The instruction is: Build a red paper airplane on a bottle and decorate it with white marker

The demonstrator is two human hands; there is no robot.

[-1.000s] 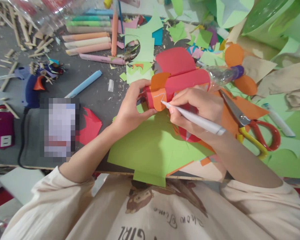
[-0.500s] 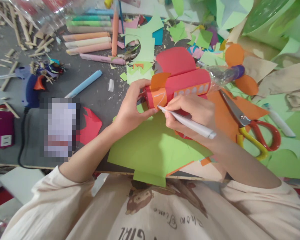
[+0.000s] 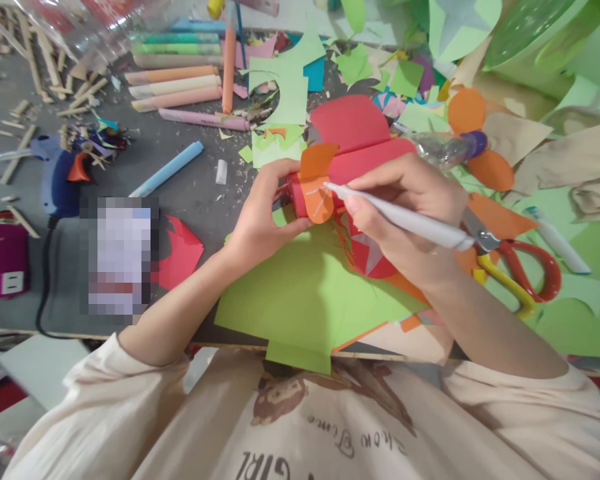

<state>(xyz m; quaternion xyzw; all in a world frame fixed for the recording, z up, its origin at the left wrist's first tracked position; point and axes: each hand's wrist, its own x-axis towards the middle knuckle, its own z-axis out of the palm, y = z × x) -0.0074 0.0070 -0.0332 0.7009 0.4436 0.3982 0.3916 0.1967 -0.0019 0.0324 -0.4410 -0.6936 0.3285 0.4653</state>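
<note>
A plastic bottle wrapped in red paper (image 3: 370,159) lies on its side in front of me, with red paper fins and orange paper petals at its left end. My left hand (image 3: 267,207) is closed round that end, thumb below and fingers above. In my right hand (image 3: 405,200) is a white marker (image 3: 410,220), gripped like a pen. Its tip touches or hovers just over the orange petal (image 3: 319,195), which bears thin pale lines. Part of the red wrapping is hidden behind my right hand. Under the bottle lies a green paper sheet (image 3: 290,287).
Scissors (image 3: 525,267) with red and yellow handles lie on the right among paper scraps. A blue hot glue gun (image 3: 57,177) and a blurred-out rectangular thing (image 3: 120,257) are on the left. Several markers (image 3: 175,87) and wooden sticks (image 3: 35,53) lie farther back.
My right hand has moved up and to the right, taking the marker tip from the petal's lower edge to its upper right. The pale lines look different. My left hand stays put.
</note>
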